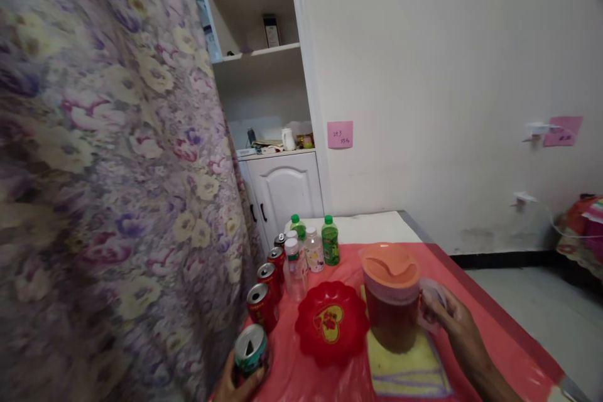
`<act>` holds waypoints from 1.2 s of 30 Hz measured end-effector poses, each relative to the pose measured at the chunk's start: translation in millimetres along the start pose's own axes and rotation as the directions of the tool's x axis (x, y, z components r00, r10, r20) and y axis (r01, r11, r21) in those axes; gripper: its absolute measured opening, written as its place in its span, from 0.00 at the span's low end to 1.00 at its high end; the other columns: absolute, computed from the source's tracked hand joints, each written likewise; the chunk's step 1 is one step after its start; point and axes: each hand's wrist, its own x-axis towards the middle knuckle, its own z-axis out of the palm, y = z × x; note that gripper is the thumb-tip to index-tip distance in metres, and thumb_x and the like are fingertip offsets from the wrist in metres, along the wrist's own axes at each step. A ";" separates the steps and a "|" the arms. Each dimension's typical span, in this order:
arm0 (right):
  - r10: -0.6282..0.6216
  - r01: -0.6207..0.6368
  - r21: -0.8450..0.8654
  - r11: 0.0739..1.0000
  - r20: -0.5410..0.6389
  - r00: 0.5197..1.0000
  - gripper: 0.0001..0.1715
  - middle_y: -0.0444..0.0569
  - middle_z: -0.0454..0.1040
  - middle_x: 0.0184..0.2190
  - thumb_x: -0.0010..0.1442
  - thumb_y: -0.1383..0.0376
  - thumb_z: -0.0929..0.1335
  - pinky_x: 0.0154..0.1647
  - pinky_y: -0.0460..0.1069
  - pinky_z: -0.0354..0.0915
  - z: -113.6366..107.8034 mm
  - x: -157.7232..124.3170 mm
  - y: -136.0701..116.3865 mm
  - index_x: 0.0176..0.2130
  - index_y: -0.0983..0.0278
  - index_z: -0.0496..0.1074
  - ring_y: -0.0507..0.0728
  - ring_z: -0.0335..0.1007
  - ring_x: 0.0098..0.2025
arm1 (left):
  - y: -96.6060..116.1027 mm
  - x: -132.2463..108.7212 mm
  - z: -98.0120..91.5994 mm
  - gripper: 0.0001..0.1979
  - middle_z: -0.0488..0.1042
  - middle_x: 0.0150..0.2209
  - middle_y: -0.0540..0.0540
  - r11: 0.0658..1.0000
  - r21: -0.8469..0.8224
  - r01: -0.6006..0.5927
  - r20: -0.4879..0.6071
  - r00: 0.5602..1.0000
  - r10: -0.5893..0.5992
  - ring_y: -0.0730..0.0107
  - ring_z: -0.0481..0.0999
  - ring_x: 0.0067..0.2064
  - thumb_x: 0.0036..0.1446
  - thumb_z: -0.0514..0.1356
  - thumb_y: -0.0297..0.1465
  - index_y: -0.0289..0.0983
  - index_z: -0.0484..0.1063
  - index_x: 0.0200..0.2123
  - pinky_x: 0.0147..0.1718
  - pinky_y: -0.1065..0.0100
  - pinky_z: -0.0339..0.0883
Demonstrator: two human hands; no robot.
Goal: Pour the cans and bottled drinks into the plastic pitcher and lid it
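Note:
My left hand (239, 384) is wrapped round a teal and dark can (252, 352) at the table's near left. With my right hand (450, 314) I grip the handle of a clear pitcher (393, 317), which has an orange lid and dark liquid inside. The pitcher is over a yellow cloth (405, 370). Between my hands lies a red scalloped plate (332, 323) with a yellow pattern. Several red cans (262, 308) form a row beyond the teal can. Beside them are clear bottles (295, 270) and a green bottle (330, 242).
A floral curtain (117, 169) hangs close along the left side. The table (490, 320) has a red cover, with a white surface at its far end. Behind stand a white cabinet (287, 191) with shelves and a wall (414, 75) bearing pink notes and plugs.

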 end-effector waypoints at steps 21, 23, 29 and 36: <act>0.010 -0.009 -0.079 0.997 0.012 1.000 0.23 0.42 0.70 0.24 0.56 0.45 0.72 0.30 0.48 0.65 -3.9 -0.1 7.5 0.34 0.62 0.73 0.54 0.64 0.28 | 11.1 -13.0 -5.0 0.45 0.80 0.55 0.37 1.000 0.001 -0.025 0.050 0.998 0.025 0.40 0.72 0.62 0.30 0.73 0.48 0.36 0.73 0.54 0.64 0.49 0.62; 0.005 -0.003 -0.077 0.997 0.017 1.000 0.23 0.42 0.69 0.24 0.57 0.45 0.72 0.30 0.48 0.64 -4.2 0.0 8.8 0.34 0.62 0.72 0.54 0.64 0.28 | 8.7 -11.5 -4.2 0.46 0.80 0.54 0.38 0.999 -0.031 -0.017 0.044 0.999 0.019 0.39 0.73 0.61 0.28 0.74 0.48 0.37 0.73 0.53 0.63 0.48 0.62; 0.005 -0.004 -0.097 0.995 0.013 1.000 0.23 0.42 0.69 0.25 0.57 0.44 0.72 0.31 0.47 0.64 -6.8 -0.2 12.1 0.34 0.61 0.72 0.53 0.63 0.29 | 2.0 -8.2 -2.6 0.45 0.82 0.50 0.39 1.000 -0.015 -0.013 0.054 0.998 0.014 0.38 0.74 0.59 0.25 0.77 0.45 0.38 0.74 0.51 0.63 0.47 0.63; 0.000 0.001 -0.112 0.994 0.008 1.000 0.24 0.42 0.70 0.25 0.55 0.43 0.72 0.30 0.47 0.64 -7.3 -0.7 12.4 0.34 0.61 0.72 0.53 0.63 0.29 | -18.0 -3.9 -11.1 0.51 0.73 0.62 0.36 0.991 -0.132 -0.034 0.148 0.988 0.054 0.42 0.67 0.67 0.32 0.76 0.45 0.36 0.68 0.61 0.69 0.49 0.53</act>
